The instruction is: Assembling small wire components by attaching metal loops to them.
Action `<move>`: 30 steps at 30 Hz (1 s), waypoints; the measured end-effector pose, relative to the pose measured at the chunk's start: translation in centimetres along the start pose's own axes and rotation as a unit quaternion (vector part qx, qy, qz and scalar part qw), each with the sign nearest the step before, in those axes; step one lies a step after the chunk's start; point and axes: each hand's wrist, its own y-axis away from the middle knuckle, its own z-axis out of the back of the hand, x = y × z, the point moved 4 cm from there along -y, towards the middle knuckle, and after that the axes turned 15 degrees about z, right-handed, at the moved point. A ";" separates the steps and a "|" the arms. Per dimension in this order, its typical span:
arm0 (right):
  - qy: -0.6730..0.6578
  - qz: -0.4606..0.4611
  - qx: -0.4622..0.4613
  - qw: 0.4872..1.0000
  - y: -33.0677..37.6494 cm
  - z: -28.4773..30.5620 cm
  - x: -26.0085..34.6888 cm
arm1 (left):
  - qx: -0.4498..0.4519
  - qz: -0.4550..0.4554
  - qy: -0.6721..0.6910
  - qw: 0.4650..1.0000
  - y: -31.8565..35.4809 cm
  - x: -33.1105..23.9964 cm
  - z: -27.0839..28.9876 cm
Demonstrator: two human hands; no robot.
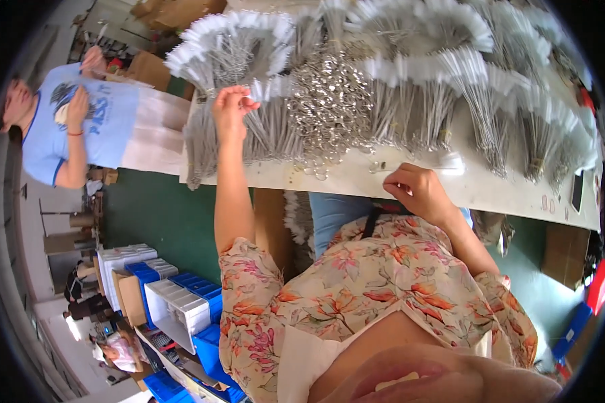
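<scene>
My left hand (232, 111) is raised over the left part of the table, beside bundles of thin wire brushes (269, 127) with white bristle ends. Its fingers are loosely bent and apart, and nothing shows between them. Close to the table's front edge is my right hand (420, 191), its thumb and fingers pressed together; whatever they may hold is hidden. Between the hands, toward the far side, lies a heap of shiny metal rings and clasps (329, 101). A few loose metal pieces (378, 166) lie just beyond my right hand.
More brush bundles (474, 87) cover the back and right of the white table (423, 178). A dark phone (577, 193) lies near the right edge. At the left stands a co-worker in a blue shirt (107, 121). Blue and white crates (181, 305) stand on the lower left.
</scene>
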 end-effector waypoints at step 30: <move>0.277 -0.247 -0.076 0.926 -10.5 5.9 -12.5 | -0.031 -0.047 -0.570 0.820 -0.4 5.3 1.0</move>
